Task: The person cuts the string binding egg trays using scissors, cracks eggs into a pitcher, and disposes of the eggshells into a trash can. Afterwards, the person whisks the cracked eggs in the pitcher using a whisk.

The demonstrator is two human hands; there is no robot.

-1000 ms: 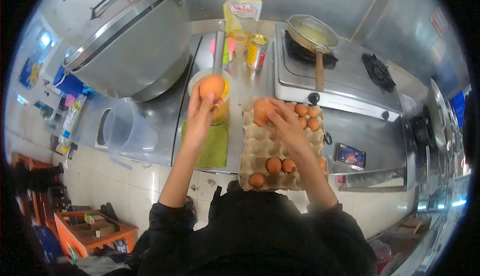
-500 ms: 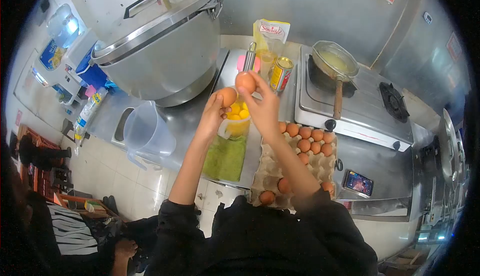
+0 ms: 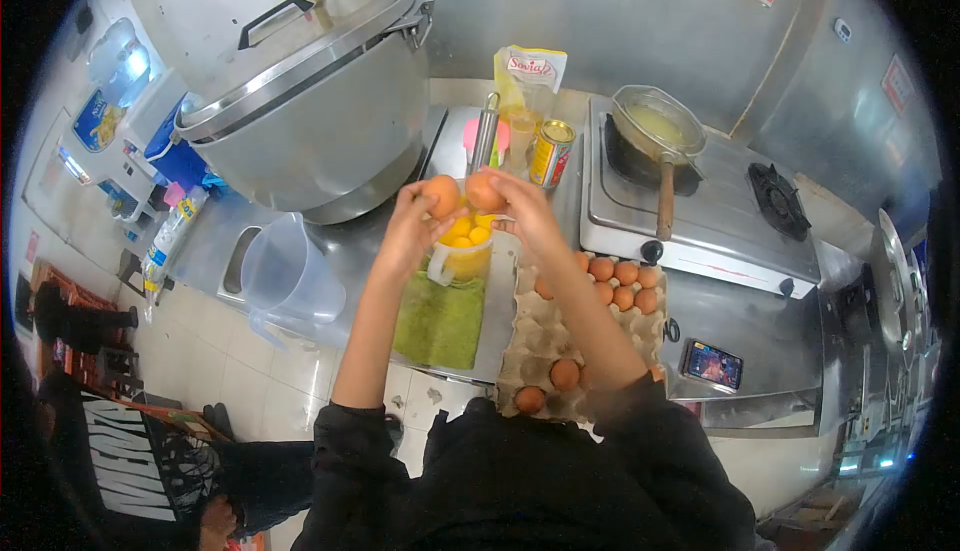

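Observation:
My left hand (image 3: 408,219) grips a brown egg (image 3: 441,196) between thumb and fingers. In my right hand (image 3: 523,209) is another brown egg (image 3: 484,191), close beside the first; I cannot tell whether the shells touch. Both are held over a clear plastic jug (image 3: 462,263) with several yellow yolks (image 3: 465,233) in it. A whisk handle (image 3: 485,133) stands up behind the eggs. The jug is at the far end of a folded green cloth (image 3: 438,323). Under my right forearm lies a cardboard egg tray (image 3: 540,335) with several brown eggs, partly hidden by the arm.
A large lidded metal pot (image 3: 310,116) stands at left, near an upright translucent pitcher (image 3: 290,276). Behind are a can (image 3: 551,154) and a pouch (image 3: 528,76). At right, a pan (image 3: 655,121) sits on a gas stove (image 3: 700,221); a phone (image 3: 713,364) lies nearby. Another person (image 3: 150,461) is at lower left.
Both hands have come down a little, and the right-hand egg is now lower, level with the left one. The person at lower left has shifted. The view has moved slightly.

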